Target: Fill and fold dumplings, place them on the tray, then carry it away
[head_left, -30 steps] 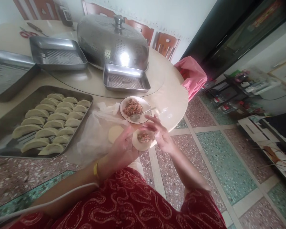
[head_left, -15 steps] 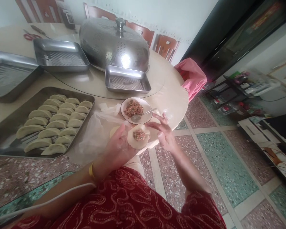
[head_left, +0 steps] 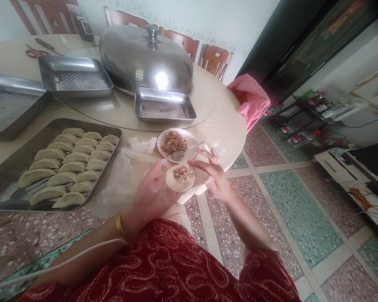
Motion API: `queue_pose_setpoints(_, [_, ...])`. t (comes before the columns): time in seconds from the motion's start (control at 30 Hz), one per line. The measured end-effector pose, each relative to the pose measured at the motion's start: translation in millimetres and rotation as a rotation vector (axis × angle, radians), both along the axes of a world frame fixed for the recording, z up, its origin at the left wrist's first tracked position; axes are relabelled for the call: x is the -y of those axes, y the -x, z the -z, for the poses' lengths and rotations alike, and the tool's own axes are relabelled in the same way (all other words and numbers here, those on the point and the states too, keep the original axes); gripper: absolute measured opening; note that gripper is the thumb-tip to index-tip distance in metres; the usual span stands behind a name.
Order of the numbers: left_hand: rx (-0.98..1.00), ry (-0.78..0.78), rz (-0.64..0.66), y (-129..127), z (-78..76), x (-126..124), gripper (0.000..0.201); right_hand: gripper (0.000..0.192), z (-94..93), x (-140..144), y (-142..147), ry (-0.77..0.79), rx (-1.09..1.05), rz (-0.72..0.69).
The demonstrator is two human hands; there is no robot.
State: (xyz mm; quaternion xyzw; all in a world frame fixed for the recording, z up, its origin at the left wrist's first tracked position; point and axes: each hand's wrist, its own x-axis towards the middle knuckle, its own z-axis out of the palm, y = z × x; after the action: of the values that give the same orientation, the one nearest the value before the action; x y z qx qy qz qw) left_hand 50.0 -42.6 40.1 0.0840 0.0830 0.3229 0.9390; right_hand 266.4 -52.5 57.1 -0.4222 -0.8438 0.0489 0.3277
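Note:
A round dumpling wrapper rests on the fingers of my left hand, with a mound of minced filling in its middle. The thumb of that hand points up, to the left of the wrapper. My right hand has its fingers apart, and its index fingertip is at the wrapper's upper right edge. Just beyond both hands sits a white bowl of minced filling, a metal spoon leaning in it. To the left, a metal tray bears rows of folded dumplings.
Crumpled translucent plastic lies between tray and bowl. Farther back are a small metal pan, a large domed steel lid and two more pans at left. Scissors and a knife lie at the far left. A pink cloth hangs at right.
My right index finger has come in to the wrapper's edge. The left hand still holds the filled wrapper, and the whole view has shifted slightly.

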Motion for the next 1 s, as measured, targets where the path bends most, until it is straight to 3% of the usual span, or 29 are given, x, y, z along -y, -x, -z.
queue_pose_setpoints(0.13, [0.068,0.023,-0.01,3.7,3.3,-5.5,0.066,0.05,3.1,5.4,1.7,-0.08,0.004,-0.011])
queue_pose_setpoints(0.5, [0.155,0.016,-0.005,1.2,-7.9,-7.2,0.062,0.043,10.0,9.6,2.6,-0.265,0.062,-0.051])
queue_pose_setpoints(0.63, [0.181,0.029,0.014,0.2,-7.2,-9.1,0.064,0.045,8.7,6.2,-1.2,-0.265,0.041,-0.046])
queue_pose_setpoints(0.7, [0.158,0.044,-0.019,-0.1,-9.1,-9.7,0.06,0.048,6.6,-3.2,-12.2,-0.259,-0.015,0.043])
queue_pose_setpoints(0.8, [0.106,0.052,-0.152,-1.2,-15.1,-10.5,0.045,0.045,5.9,-26.1,-41.9,-0.237,-0.045,0.363])
queue_pose_setpoints(0.87, [0.098,0.046,-0.166,-2.5,-19.6,-11.4,0.045,0.049,10.9,-42.7,-64.1,-0.181,0.039,0.557])
queue_pose_setpoints(1.0, [0.093,0.06,-0.145,-4.9,-21.5,-14.8,0.049,0.062,32.1,-63.5,-91.5,-0.009,0.169,0.615])
